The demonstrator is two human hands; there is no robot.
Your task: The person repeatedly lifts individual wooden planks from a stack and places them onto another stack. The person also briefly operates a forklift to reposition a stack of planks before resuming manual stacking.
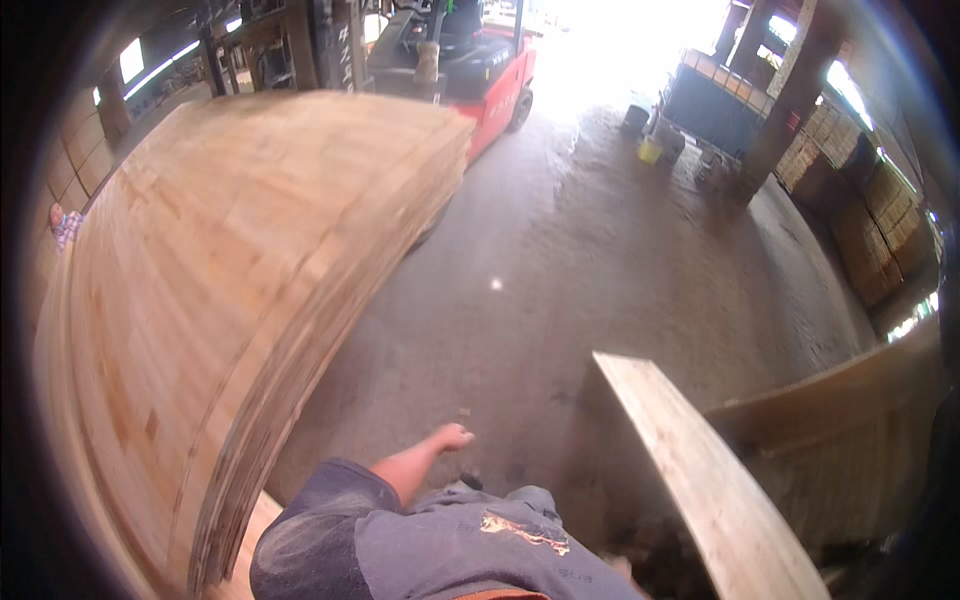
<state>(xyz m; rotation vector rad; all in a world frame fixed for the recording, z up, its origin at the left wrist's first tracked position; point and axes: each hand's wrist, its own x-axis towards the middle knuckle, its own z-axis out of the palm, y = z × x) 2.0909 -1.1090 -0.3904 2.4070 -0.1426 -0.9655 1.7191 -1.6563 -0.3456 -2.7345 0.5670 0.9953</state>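
A tall stack of pale wooden sheets [230, 300] fills the left, its top sheet patched from joined strips and its layered edge facing the concrete floor [600, 290]. A red forklift [470, 70] stands behind it. At the lower right a single light plank [700, 480] slants upward. One bare hand [452, 437], which one cannot be told, hangs loosely curled over the floor near the stack, holding nothing.

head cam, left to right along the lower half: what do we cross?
Stack of wooden sheets → person's bare hand over the concrete floor → single pale plank → wooden panels at the right edge.
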